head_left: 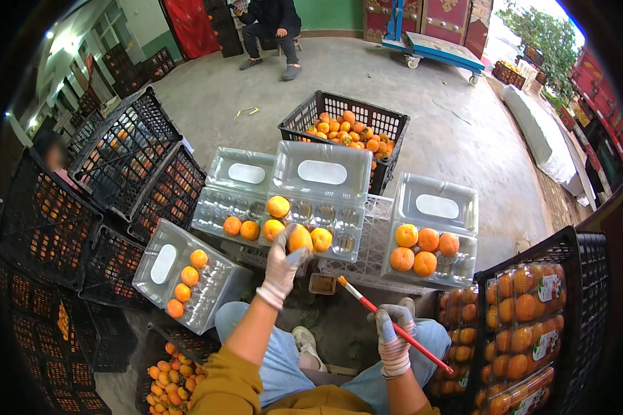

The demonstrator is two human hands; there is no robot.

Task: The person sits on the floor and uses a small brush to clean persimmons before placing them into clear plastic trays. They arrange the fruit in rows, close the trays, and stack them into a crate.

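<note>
Gloved, my left hand (285,259) grips an orange persimmon (300,238) over the front row of an open clear plastic clamshell tray (345,218). Other persimmons sit in that tray on both sides of it. My right hand (393,327), also gloved, holds a red-handled paintbrush (366,303), its bristle end pointing up and left. A small square container (322,284) lies between the hands, just below the trays. Open clamshells stand around: one behind left (207,212) with two persimmons, one at right (459,264) with several, one at lower left (215,295) with a row.
Beyond the trays is a black crate (402,129) of persimmons. Stacked black crates (130,150) fill the left; another crate (592,311) at right holds closed packs (522,306). Loose persimmons (171,381) lie lower left. A seated person (272,26) and a blue platform cart (441,49) are farther off.
</note>
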